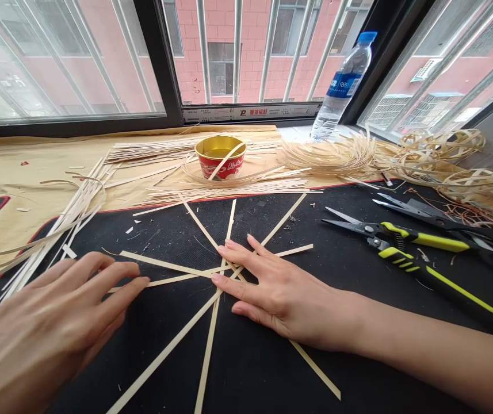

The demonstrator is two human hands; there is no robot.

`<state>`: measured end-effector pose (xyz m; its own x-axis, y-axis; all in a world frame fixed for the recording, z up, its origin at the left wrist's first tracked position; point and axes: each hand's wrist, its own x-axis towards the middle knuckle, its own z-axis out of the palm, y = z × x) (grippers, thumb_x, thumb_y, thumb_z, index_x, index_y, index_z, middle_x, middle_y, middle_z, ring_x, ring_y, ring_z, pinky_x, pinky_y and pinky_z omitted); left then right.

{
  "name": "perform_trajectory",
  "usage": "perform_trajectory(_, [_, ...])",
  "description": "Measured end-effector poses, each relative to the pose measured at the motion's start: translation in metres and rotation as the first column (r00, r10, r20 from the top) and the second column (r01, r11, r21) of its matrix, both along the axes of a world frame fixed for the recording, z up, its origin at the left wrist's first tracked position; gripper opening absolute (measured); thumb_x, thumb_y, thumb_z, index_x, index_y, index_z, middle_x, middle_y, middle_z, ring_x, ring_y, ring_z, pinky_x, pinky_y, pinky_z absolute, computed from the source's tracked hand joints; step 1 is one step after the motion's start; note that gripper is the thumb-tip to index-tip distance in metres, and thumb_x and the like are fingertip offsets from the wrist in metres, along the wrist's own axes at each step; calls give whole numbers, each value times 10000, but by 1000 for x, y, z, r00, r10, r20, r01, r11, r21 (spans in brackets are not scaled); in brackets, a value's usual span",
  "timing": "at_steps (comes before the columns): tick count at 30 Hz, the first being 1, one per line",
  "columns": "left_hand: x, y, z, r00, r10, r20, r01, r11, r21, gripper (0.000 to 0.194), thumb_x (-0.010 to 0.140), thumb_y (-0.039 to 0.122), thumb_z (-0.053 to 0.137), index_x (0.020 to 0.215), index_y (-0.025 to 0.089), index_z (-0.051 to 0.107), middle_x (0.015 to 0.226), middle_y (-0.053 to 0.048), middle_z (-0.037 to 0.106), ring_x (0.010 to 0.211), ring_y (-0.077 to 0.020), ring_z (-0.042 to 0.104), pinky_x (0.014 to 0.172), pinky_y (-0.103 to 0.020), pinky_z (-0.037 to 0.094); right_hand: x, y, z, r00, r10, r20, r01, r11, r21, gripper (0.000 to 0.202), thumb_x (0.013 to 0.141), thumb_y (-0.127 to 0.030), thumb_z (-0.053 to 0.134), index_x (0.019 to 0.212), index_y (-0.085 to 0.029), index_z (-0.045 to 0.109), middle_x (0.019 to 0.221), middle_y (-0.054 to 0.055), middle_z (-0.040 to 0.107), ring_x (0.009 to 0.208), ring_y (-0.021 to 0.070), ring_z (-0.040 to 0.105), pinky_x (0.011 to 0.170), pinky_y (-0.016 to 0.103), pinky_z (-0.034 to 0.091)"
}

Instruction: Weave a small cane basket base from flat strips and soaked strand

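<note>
Several thin, flat bamboo strips (168,346) cross one another in a star shape on a black mat (151,328). My right hand (272,287) lies over the crossing, fingers spread, with fingertips resting on the strips near the centre. Toward the left, my left hand (82,305) has its fingers bent around the outer end of one nearly level bamboo strip (172,280). That strip passes under the fingertips, and its far end is partly hidden by them. Another strip (155,261) ends just above my left fingers.
Yellow-and-black snips (401,238) and dark scissors (423,213) lie at the right. Behind the mat stand a red paper bowl (222,167) and a water bottle (336,95). Coiled strips (328,155) sit nearby, and loose strips (73,213) lie at the left.
</note>
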<state>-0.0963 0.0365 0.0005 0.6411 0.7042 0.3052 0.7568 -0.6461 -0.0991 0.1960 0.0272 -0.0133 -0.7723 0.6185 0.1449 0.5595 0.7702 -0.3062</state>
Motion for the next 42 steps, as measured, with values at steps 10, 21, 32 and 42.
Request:
perform_trajectory(10, [33,-3,9,958,-272,-91,268,962,-59,352,818,46,339,1021,153,606,964,-83,631,802,-225,577,665,-316,461,-1,0,1,1000,0,17,1,1000,-18,429,1003,-288,370,1399,-162,478,1476,250,369,1420,324,245,1142,551,201])
perform_trajectory(21, [54,0,15,962,-272,-23,273,962,25,394,871,52,237,823,139,618,757,-82,617,611,-192,553,524,-300,470,-2,-1,0,1000,-19,11,19,1000,-6,422,990,-265,406,1393,-164,479,1479,226,375,1419,308,273,1130,564,236])
perform_trajectory(32, [51,2,15,957,-289,-39,288,957,-25,384,909,46,236,869,128,609,805,-76,605,672,-184,555,605,-288,498,-3,-1,1,998,-24,54,25,1000,-11,437,994,-282,393,1411,-163,457,1477,229,364,1418,308,275,1140,552,220])
perform_trajectory(42, [52,3,14,951,-289,-108,287,957,-38,400,809,-46,263,839,152,610,772,-52,577,649,-179,534,592,-286,481,-4,-1,2,995,-41,96,44,999,-30,465,991,-299,398,1440,-178,410,1502,217,324,1430,305,241,1143,546,219])
